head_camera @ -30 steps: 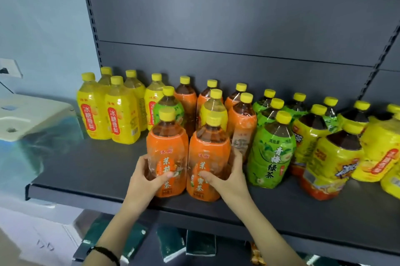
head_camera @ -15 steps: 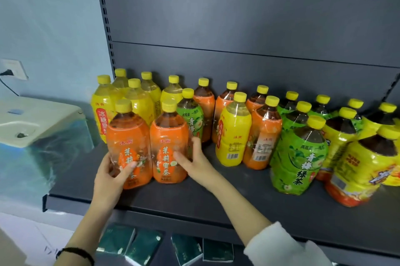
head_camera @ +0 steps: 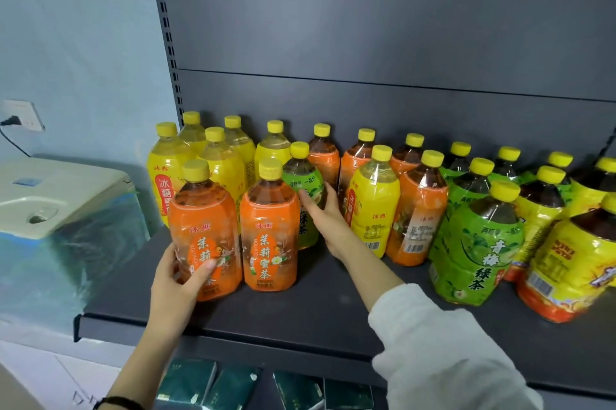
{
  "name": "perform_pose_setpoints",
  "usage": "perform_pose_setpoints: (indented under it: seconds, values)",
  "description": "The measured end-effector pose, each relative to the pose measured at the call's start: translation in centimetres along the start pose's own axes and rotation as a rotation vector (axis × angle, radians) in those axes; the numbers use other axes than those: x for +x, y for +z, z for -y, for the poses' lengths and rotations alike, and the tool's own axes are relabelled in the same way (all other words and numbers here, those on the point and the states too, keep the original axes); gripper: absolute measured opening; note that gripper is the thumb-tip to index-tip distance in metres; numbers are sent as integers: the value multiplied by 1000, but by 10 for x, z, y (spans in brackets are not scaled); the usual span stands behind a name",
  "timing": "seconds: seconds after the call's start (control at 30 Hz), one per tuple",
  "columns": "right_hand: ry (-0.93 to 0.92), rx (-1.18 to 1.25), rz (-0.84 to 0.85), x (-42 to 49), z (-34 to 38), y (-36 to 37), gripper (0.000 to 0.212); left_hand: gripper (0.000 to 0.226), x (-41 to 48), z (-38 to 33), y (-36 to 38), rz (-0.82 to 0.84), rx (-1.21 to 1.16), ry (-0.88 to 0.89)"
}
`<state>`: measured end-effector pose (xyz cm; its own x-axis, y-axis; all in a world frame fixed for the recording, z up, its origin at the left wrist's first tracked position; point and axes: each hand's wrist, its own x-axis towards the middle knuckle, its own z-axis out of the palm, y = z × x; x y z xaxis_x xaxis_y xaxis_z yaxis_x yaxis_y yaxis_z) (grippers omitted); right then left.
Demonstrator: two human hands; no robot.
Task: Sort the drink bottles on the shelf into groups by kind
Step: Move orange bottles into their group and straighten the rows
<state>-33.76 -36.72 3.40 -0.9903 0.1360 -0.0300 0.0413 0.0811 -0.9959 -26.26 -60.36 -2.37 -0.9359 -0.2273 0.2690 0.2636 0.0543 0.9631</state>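
Note:
Two orange-labelled tea bottles stand side by side at the front left of the dark shelf [head_camera: 300, 316]. My left hand [head_camera: 181, 279] grips the left orange bottle [head_camera: 203, 236] low on its label. The right orange bottle [head_camera: 269, 229] stands free. My right hand [head_camera: 325, 219] reaches behind it and wraps a green-labelled bottle [head_camera: 304, 182]. Yellow pear-drink bottles [head_camera: 166, 176] cluster at the back left. Further orange bottles [head_camera: 418, 212] and one yellow bottle [head_camera: 373, 206] stand mid-shelf. Green tea bottles [head_camera: 480, 242] and yellow-and-red bottles [head_camera: 566, 263] fill the right.
A white appliance wrapped in blue film [head_camera: 53, 209] stands just left of the shelf, below a wall socket [head_camera: 23, 116]. Dark green packets [head_camera: 213, 386] lie on the shelf below. The shelf's back panel [head_camera: 366, 42] rises behind the bottles.
Both orange bottles have come to the front left. My right hand has let go of the right orange bottle and moved back onto the green bottle behind it.

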Motion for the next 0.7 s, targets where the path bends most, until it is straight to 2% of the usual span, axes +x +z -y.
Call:
perform_pose_setpoints:
  seconds: [0.07, 0.17, 0.27, 0.4, 0.57, 0.63, 0.7]
  values:
    - [13, -62, -10, 3, -2, 0, 113, 66, 1, 1, 0, 2, -5, 3]
    - [-11, -76, -43, 4, -9, -1, 86, 60, 1, 2, 1, 11, -1, 19]
    - [-51, 90, -38, -4, -10, -2, 65, 54, 1, 2, 1, 16, 6, 34]
    - [-134, 117, -143, -23, -15, -13, 65, 49, 0, 1, 1, 28, 2, 54]
    - [-191, 78, -186, -50, -24, -29, 62, 35, -1, 2, 2, 21, 28, 92]
    - [-217, 96, -213, -65, -29, -34, 57, 35, -2, 2, 2, 28, 35, 101]
    - [-218, 103, -236, -82, -32, -41, 63, 43, -4, 1, 2, 52, 31, 99]
